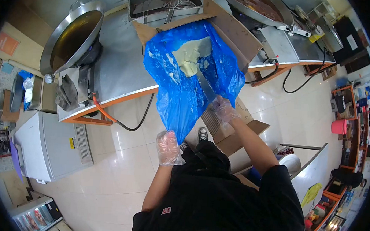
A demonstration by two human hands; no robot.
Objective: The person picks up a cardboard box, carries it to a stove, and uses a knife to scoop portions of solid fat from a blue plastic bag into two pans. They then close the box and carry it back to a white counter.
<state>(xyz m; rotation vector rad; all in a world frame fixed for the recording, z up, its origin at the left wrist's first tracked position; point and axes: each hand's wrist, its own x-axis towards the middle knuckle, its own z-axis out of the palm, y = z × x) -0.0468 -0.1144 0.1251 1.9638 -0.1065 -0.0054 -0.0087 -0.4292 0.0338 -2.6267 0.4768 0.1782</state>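
Note:
A cardboard box lined with a blue plastic bag sits at the front edge of the metal counter. Inside the bag lies a pale, creamy block of fat-like stuff, with smears of it on the plastic. My right hand, in a clear plastic glove, is closed round the near end of a broad flat blade, whose far end reaches the pale block. The handle is hidden by my fingers. My left hand, also gloved, grips the bag's gathered lower edge and pulls it toward me.
A large wok of dark oil stands on a burner at the left. Another wide pan with reddish contents is at the upper right. A metal tray holding a whisk sits behind the box. An opened carton and gas hoses are below.

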